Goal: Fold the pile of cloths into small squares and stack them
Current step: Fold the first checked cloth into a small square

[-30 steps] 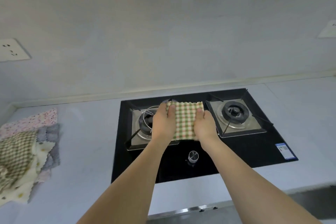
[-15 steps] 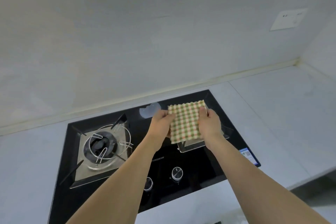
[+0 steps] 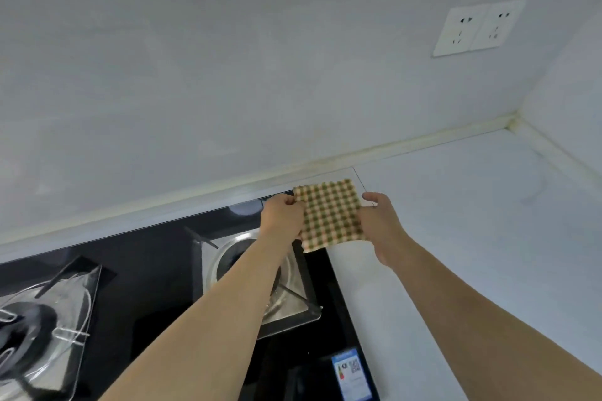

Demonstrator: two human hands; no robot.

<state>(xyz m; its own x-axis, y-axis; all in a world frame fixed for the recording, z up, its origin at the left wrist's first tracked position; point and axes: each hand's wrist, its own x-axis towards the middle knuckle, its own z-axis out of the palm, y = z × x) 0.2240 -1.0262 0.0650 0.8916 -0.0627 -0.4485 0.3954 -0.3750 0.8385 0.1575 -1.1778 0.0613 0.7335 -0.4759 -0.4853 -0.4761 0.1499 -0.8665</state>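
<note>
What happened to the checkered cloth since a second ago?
Both hands carried the folded checkered cloth to the right, from above the middle of the stove to its right edge, partly above the counter. The left hand and right hand kept holding its sides, and it stayed folded.

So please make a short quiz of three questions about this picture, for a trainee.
1. True or false: the checked cloth lies flat on a burner.
2. Which hands hold it? A) left only B) right only C) both
3. Fill in: the wall sockets are at the upper ____ of the view.

Key: 1 false, it is held up; 2 C, left hand and right hand grip opposite edges; 3 right.
</note>
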